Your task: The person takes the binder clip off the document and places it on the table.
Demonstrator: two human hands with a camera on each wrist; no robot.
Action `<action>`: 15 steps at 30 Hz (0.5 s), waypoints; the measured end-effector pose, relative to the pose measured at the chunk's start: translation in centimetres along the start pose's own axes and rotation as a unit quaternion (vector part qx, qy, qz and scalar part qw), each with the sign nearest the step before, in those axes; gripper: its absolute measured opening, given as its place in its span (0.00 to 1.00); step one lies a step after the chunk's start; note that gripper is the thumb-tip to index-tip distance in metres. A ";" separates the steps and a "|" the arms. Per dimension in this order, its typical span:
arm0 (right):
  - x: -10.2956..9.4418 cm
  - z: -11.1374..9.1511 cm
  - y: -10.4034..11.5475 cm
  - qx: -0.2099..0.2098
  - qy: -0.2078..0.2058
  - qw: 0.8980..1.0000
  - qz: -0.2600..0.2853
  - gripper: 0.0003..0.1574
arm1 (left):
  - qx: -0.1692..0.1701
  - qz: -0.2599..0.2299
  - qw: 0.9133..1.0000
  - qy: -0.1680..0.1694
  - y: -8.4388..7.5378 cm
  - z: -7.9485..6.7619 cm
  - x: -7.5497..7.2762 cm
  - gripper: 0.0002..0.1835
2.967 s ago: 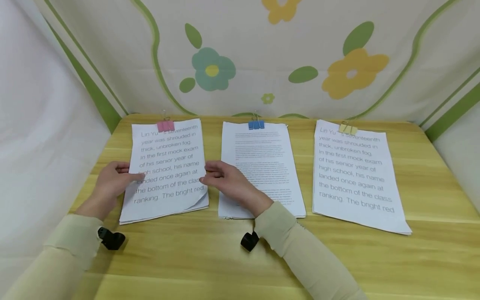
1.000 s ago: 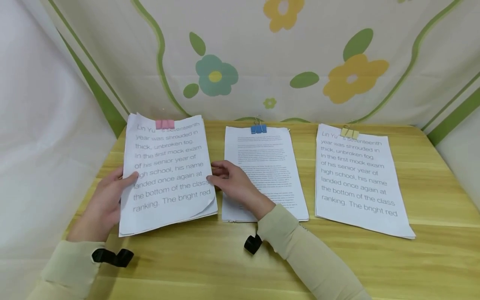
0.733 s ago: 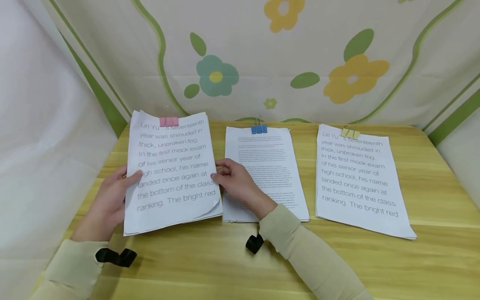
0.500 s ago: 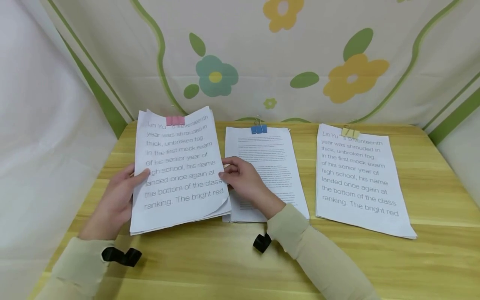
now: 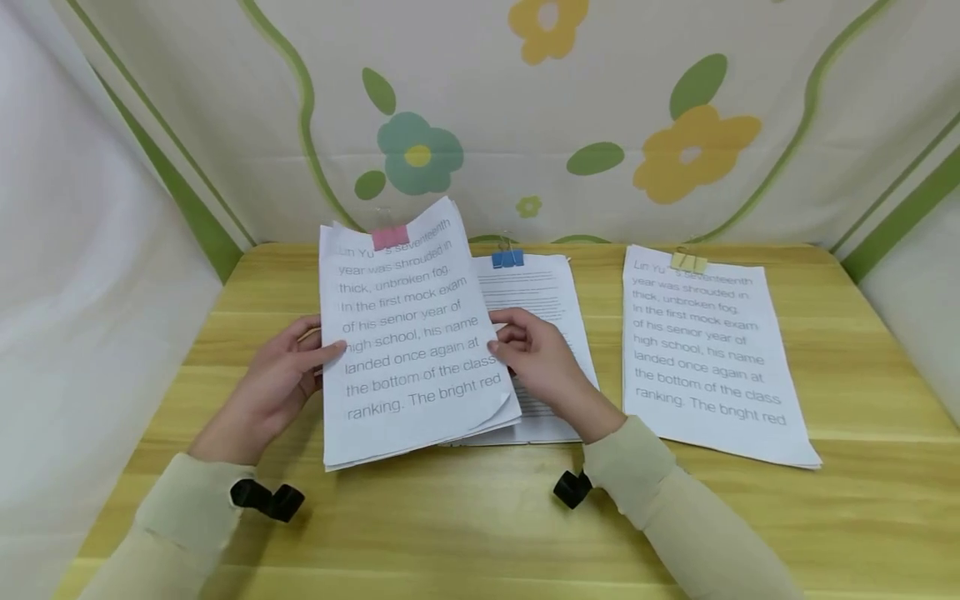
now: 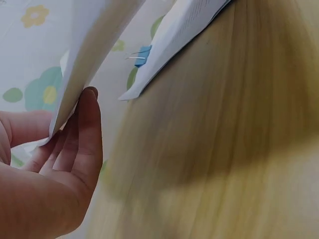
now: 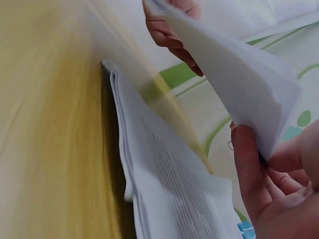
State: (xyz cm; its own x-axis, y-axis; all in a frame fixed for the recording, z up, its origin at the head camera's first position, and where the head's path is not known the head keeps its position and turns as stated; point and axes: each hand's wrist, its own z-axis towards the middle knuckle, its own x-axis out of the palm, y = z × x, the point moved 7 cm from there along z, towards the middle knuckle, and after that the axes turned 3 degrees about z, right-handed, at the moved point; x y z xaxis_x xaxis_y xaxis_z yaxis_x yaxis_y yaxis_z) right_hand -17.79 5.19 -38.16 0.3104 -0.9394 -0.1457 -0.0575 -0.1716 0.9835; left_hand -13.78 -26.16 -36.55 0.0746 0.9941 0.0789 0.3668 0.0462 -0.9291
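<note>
A stack of printed paper [image 5: 408,342] with a pink binder clip [image 5: 390,237] at its top edge is held up by both hands. My left hand [image 5: 277,379] pinches its left edge, thumb on the front and fingers behind. On the opposite edge, my right hand [image 5: 543,358] grips in the same way. The wrist views show the stack raised off the table and bending slightly. In the head view it overlaps the left part of a second paper stack [image 5: 540,292], which lies on the table with a blue binder clip [image 5: 507,258].
At the right lies a third paper stack [image 5: 705,358] with a yellow binder clip [image 5: 688,263]. The wooden table [image 5: 465,517] runs back to a hanging cloth [image 5: 510,108] printed with flowers. White fabric [image 5: 82,292] hangs along the left side.
Both hands have lifted the pink-clipped stack from the left of the table and carried it rightward, partly over the blue-clipped stack. The other two stacks have stayed put.
</note>
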 end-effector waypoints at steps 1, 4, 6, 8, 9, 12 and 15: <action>-0.5 -0.2 0.0 -0.004 -0.008 1.000 -0.008 0.25 | -0.001 0.007 1.000 0.003 0.0 0.3 0.2 0.26; -1.8 -1.0 0.0 -0.014 -0.029 0.999 -0.035 0.24 | -0.004 0.025 1.000 0.018 -0.2 1.6 1.0 0.27; -2.5 -1.5 0.0 -0.021 -0.041 0.998 -0.052 0.24 | -0.006 0.032 0.999 0.030 -0.3 2.4 1.6 0.28; -3.3 -1.9 -0.1 -0.027 -0.053 0.996 -0.064 0.24 | -0.008 0.035 0.998 0.043 -0.3 3.3 2.3 0.29; -3.7 -2.2 -0.1 -0.029 -0.057 0.996 -0.067 0.24 | -0.009 0.036 0.998 0.048 -0.4 3.7 2.7 0.30; -4.9 -2.8 -0.2 -0.027 -0.072 0.994 -0.074 0.25 | -0.006 0.047 0.997 0.065 -0.7 4.7 3.8 0.34; -6.1 -3.4 -0.4 -0.022 -0.082 0.994 -0.076 0.25 | -0.001 0.063 0.994 0.084 -1.0 5.5 5.0 0.37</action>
State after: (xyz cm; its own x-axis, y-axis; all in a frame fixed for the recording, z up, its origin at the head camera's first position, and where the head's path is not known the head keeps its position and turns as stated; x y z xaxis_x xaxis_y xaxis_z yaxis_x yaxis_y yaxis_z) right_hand -16.40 12.00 -37.26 0.1540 -0.9400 -0.3043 0.0202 -0.3050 0.9522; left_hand -18.89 -20.71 -37.20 0.2745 0.9613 0.0223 0.3465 -0.0773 -0.9348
